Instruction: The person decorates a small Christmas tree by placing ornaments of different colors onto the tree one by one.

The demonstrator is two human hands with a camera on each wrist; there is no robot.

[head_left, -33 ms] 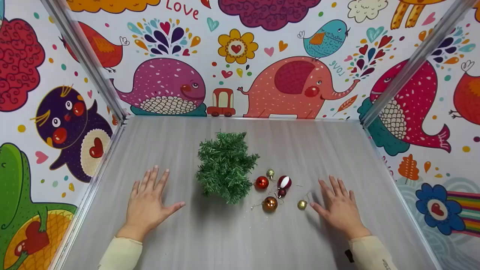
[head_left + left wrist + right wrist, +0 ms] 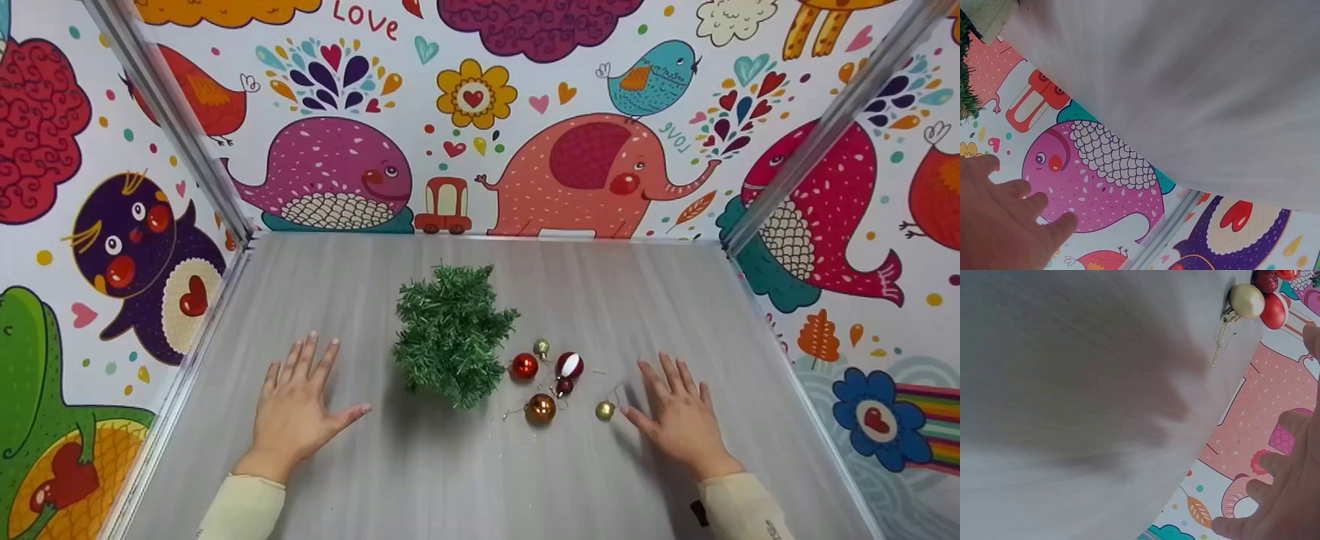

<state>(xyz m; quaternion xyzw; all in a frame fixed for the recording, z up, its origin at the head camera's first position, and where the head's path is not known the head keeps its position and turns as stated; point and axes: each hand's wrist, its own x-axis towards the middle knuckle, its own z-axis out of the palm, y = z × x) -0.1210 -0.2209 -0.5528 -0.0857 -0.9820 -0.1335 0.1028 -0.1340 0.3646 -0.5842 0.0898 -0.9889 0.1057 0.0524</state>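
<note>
A small green artificial Christmas tree (image 2: pixel 454 337) stands in the middle of the table. To its right lie several bauble ornaments: a shiny red bauble (image 2: pixel 524 367), a small gold one (image 2: pixel 541 347), a red-and-white bauble (image 2: pixel 570 365), a small dark red bauble (image 2: pixel 564 385), a copper bauble (image 2: pixel 540 409) and a matte gold bauble (image 2: pixel 604 410). My left hand (image 2: pixel 294 409), fingers spread, is left of the tree and holds nothing. My right hand (image 2: pixel 679 416) is spread likewise, its thumb close to the matte gold bauble (image 2: pixel 1246 301). Nothing is gripped by it.
The grey table (image 2: pixel 465 480) is bounded at the back and sides by panels printed with cartoon animals (image 2: pixel 577 176). Metal posts (image 2: pixel 176 120) rise at the back corners. Thin hanging strings trail from some baubles. A small black object (image 2: pixel 699 513) shows beside the right sleeve.
</note>
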